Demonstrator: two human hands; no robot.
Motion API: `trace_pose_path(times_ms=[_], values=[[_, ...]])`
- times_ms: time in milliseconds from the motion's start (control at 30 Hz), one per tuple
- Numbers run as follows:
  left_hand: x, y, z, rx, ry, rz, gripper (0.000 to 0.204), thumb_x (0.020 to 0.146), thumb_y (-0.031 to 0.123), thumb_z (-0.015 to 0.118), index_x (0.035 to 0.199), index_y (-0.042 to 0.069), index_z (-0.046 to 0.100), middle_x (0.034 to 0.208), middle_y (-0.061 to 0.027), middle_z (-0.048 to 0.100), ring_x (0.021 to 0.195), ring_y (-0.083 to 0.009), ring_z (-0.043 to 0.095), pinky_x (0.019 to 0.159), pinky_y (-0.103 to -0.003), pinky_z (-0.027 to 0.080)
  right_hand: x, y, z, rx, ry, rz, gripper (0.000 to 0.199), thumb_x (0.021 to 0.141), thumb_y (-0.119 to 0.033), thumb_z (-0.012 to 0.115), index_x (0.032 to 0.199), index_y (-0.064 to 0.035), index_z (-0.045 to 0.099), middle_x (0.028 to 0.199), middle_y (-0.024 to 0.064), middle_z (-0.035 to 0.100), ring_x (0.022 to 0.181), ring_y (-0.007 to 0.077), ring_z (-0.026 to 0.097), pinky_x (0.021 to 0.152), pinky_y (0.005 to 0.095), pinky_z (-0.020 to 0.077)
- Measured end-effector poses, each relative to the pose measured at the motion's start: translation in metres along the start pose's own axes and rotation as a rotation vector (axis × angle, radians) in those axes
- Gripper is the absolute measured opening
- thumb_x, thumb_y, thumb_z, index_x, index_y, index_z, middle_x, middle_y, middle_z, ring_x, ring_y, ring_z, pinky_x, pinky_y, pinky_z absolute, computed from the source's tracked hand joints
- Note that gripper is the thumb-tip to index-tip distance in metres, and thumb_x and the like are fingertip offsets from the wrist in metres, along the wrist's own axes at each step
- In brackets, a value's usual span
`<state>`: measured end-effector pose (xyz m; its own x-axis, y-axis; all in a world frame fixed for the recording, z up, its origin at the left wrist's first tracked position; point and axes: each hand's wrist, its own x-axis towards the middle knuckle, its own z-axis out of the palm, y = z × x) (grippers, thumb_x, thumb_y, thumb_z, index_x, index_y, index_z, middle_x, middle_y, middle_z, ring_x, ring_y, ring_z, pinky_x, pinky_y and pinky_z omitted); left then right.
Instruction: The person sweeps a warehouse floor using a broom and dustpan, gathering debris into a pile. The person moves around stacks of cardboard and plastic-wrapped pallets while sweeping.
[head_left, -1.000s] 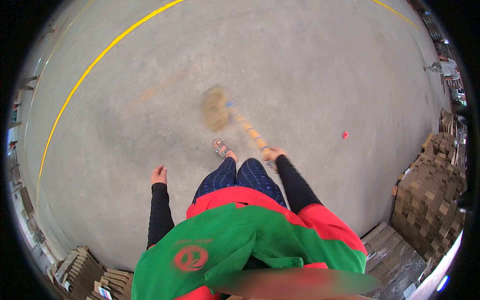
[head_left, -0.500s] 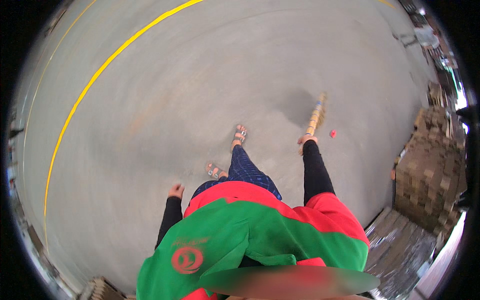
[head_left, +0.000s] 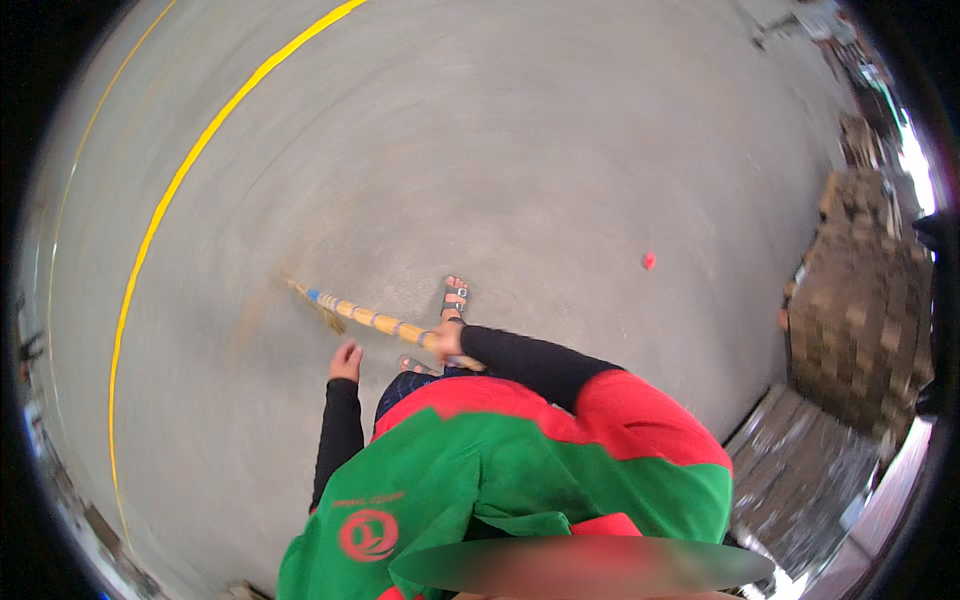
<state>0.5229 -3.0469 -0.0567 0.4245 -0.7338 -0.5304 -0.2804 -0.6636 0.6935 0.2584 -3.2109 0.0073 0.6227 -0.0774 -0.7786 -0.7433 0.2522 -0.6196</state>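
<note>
Fingers of your black-sleeved right hand (head_left: 447,342) are wrapped round the yellow, banded stick of a straw-headed broom (head_left: 380,321), which slants across in front of you, its blurred head out to your left; I cannot tell whether the bristles touch the grey concrete floor (head_left: 500,150). Your left hand (head_left: 345,362) is free near the broom head, fingers loosely parted. Beyond your grey strapped sandals (head_left: 455,293), a small red scrap (head_left: 649,261) lies off to your right, with a brown blocky stack (head_left: 850,310) farther out.
</note>
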Motion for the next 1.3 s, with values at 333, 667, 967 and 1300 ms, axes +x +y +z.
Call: trace_pose_path(times_ms=[333, 667, 967, 1300], values=[[-0.050, 0.032, -0.019, 0.046, 0.127, -0.209, 0.035, 0.073, 0.017, 0.058, 0.105, 0.003, 0.052, 0.099, -0.0120, 0.057, 0.090, -0.0196, 0.055, 0.078, -0.030, 0.043, 0.129, 0.040, -0.101, -0.643, 0.259, 0.191, 0.058, 0.048, -0.031, 0.073, 0.097, -0.0064, 0.056, 0.095, 0.0123, 0.059, 0.088, 0.0218, 0.057, 0.074, 0.0337, 0.0458], [-0.132, -0.060, -0.007, 0.152, -0.022, -0.677, 0.043, 0.067, 0.031, 0.060, 0.099, 0.003, 0.057, 0.088, -0.0133, 0.060, 0.082, -0.0218, 0.057, 0.075, -0.031, 0.044, -0.087, 0.188, -0.260, 0.658, 0.732, 0.287, 0.048, 0.062, 0.001, 0.056, 0.107, -0.0109, 0.044, 0.060, 0.0047, 0.051, 0.041, 0.0146, 0.048, 0.034, 0.0293, 0.0389], [-0.125, -0.095, 0.012, -0.166, 0.218, -0.622, 0.039, 0.074, 0.025, 0.056, 0.105, 0.000, 0.053, 0.088, -0.0107, 0.059, 0.072, -0.0167, 0.057, 0.065, -0.028, 0.045, -0.116, 0.200, -0.341, 0.699, 1.163, 0.489, 0.017, 0.054, 0.003, 0.061, 0.069, 0.0020, 0.054, 0.054, 0.0113, 0.054, 0.046, 0.0230, 0.053, 0.041, 0.0346, 0.0411], [-0.028, -0.116, 0.040, 0.130, -0.186, -0.592, 0.048, 0.071, 0.043, 0.053, 0.097, 0.002, 0.058, 0.093, -0.0145, 0.060, 0.089, -0.0237, 0.057, 0.080, -0.033, 0.042, -0.135, 0.008, -0.245, 0.348, 0.663, 0.096, 0.057, 0.056, 0.004, 0.061, 0.110, -0.0071, 0.047, 0.062, 0.0056, 0.052, 0.045, 0.0154, 0.052, 0.038, 0.0298, 0.0423]])
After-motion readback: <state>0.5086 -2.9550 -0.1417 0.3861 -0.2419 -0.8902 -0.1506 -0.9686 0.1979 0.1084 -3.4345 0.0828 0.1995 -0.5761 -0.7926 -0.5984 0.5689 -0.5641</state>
